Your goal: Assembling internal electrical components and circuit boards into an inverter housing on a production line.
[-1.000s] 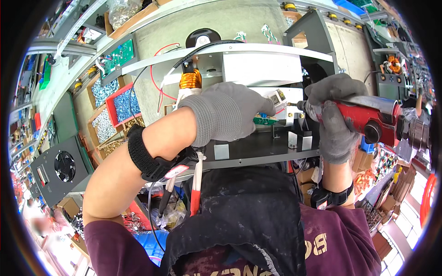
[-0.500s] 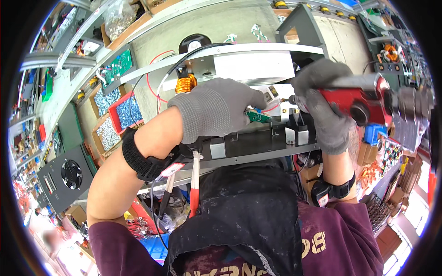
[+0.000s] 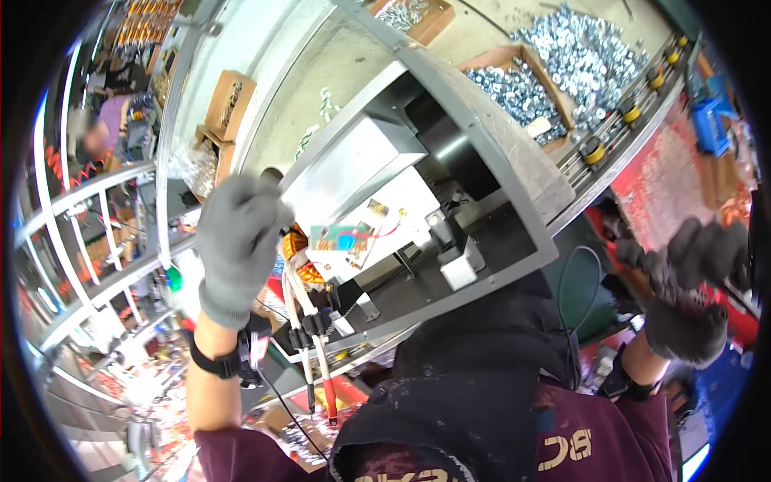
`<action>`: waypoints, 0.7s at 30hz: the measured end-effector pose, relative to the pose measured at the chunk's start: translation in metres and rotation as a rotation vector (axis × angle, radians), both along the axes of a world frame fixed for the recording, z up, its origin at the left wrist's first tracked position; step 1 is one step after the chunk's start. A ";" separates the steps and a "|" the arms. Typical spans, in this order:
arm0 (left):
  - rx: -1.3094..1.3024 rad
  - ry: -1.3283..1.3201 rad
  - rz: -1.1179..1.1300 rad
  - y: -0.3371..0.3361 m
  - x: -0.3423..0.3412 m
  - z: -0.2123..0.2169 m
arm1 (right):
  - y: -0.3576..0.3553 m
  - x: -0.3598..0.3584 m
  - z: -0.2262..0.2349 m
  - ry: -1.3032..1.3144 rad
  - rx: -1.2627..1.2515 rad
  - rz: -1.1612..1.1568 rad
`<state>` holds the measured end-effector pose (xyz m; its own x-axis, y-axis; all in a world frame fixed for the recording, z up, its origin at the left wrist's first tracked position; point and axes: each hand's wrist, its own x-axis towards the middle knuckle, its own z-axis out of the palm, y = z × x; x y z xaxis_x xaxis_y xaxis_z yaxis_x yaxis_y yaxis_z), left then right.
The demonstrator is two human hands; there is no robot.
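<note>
Cluttered workshop bench with boxes of silver screws (image 3: 554,68) at the far side. Gloved left hand (image 3: 237,241) rests flat, fingers spread, holding nothing, against the tilted grey metal chassis (image 3: 482,161) near its green circuit board (image 3: 345,239). Gloved right hand (image 3: 691,297), away at right, grip curled; contents unclear. Chassis appears mid-repositioning; steadying comes next.

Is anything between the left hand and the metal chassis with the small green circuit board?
Nothing visible. The gloved left hand sits at the chassis's left edge, next to the copper coil; the green board lies uncovered just beyond. Contact itself is blurred.
</note>
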<state>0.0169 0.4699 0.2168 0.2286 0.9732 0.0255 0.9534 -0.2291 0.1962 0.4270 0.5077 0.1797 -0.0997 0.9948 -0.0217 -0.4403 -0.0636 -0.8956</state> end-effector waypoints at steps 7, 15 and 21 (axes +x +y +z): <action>-0.505 -0.487 0.862 -0.025 0.039 -0.001 | 0.016 0.024 -0.093 -0.149 0.178 -0.036; -0.807 -0.108 0.934 -0.029 0.070 -0.014 | 0.012 0.065 -0.152 0.404 -0.216 -0.010; -0.846 -0.023 0.870 -0.027 0.075 -0.014 | 0.003 0.089 -0.144 0.890 -0.621 -0.155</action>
